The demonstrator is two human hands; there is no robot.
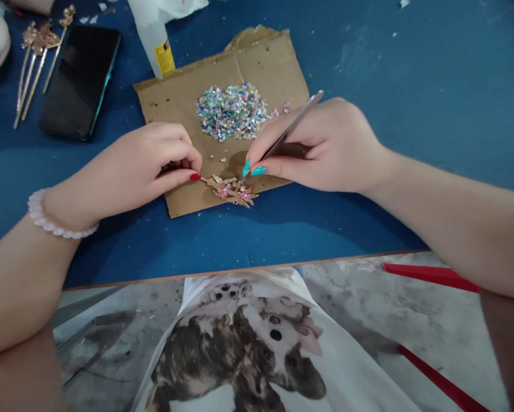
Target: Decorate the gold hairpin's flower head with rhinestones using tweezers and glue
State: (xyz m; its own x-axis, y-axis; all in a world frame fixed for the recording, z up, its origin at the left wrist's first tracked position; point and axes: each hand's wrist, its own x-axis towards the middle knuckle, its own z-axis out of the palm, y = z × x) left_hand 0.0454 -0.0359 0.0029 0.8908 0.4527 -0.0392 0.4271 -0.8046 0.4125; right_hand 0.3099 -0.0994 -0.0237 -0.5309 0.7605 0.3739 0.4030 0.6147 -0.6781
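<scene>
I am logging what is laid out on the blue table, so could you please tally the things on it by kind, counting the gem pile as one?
Gold hairpins lying at the far left: 4
Gold hairpin ornament held by the left hand: 1
Phone: 1
Cardboard sheet: 1
Pile of gems: 1
Tweezers in the right hand: 1
Glue bottle: 1
Total: 10

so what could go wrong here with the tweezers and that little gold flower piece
1. The gold flower ornament lies at the very front edge of the cardboard, pinned only by the left hand; a push from the tweezers might slide it off onto the blue table.
2. The pile of rhinestones sits loose just behind the right hand; a knuckle or a nudged cardboard could scatter them.
3. The tweezer tip is hidden behind the fingers, so placement could go astray.
</scene>
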